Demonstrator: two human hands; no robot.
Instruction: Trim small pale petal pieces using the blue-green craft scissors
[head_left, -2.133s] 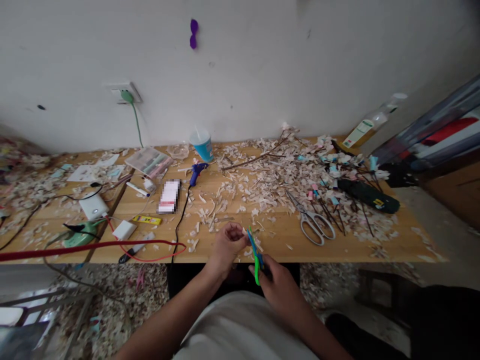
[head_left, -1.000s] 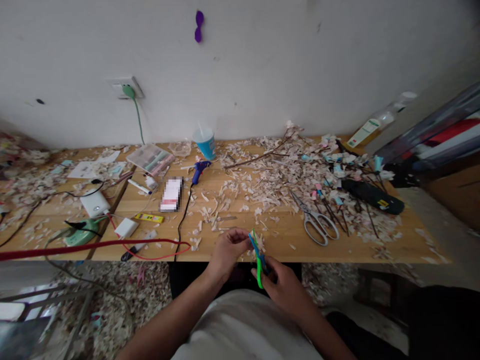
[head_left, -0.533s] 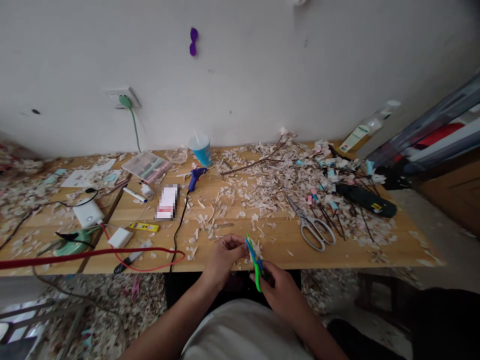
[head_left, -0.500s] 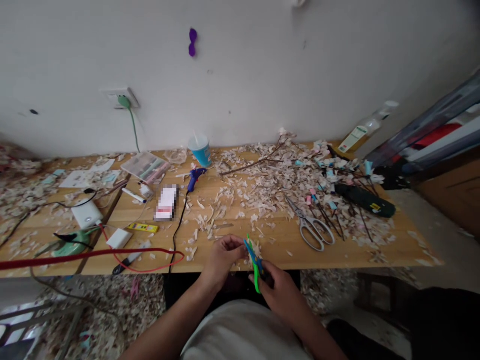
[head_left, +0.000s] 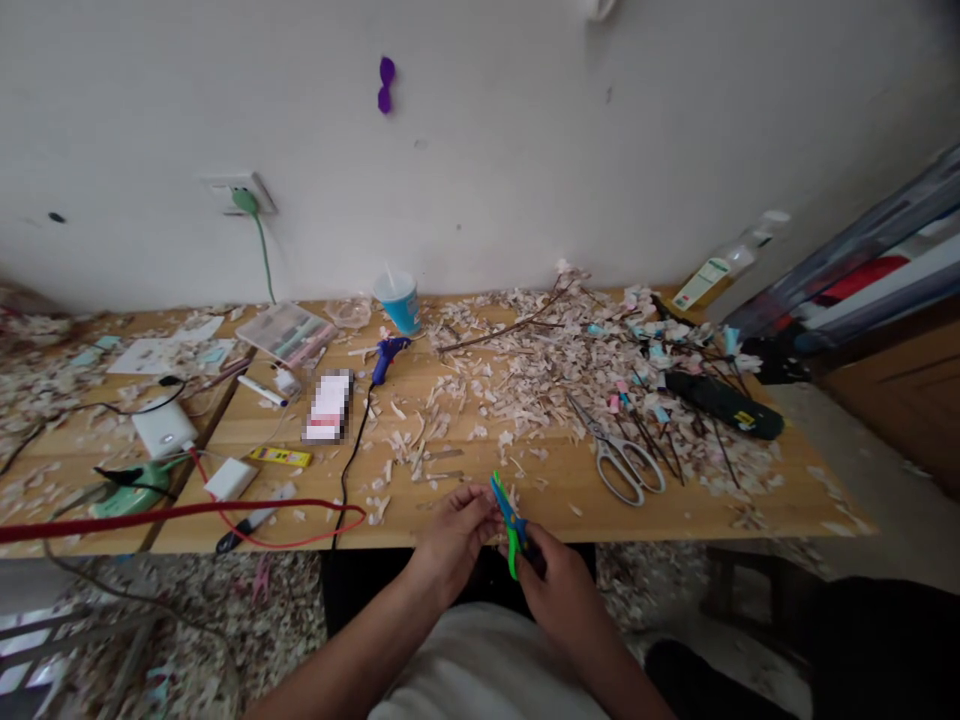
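Your long pale wooden table runs along the white wall; every place below is given from this table.

Across its right half and far side lies a wide scatter of pale paper scraps, thickest toward the far right corner. More scraps cover the floor under its front edge.

On the far right corner of the table a clear plastic bottle with a white label leans against the wall. Just in front of it, among the scraps, lies a long black tool with a yellow mark.

A red cable runs along the left front edge of the table and loops back near the middle.

Steel scissors with grey handles lie right of centre, blades pointing to the far side.

At the far middle stands a blue paper cup; just in front of it lies a small blue glue gun on a black cord.

At the middle of the front edge, your left hand has its fingers pinched together on something small and pale; what it is cannot be made out.

Your right hand, just beside the left, is clamped on the handles of small green-and-blue scissors, blades slightly parted and pointing up over the table's front edge, close to the left fingertips.
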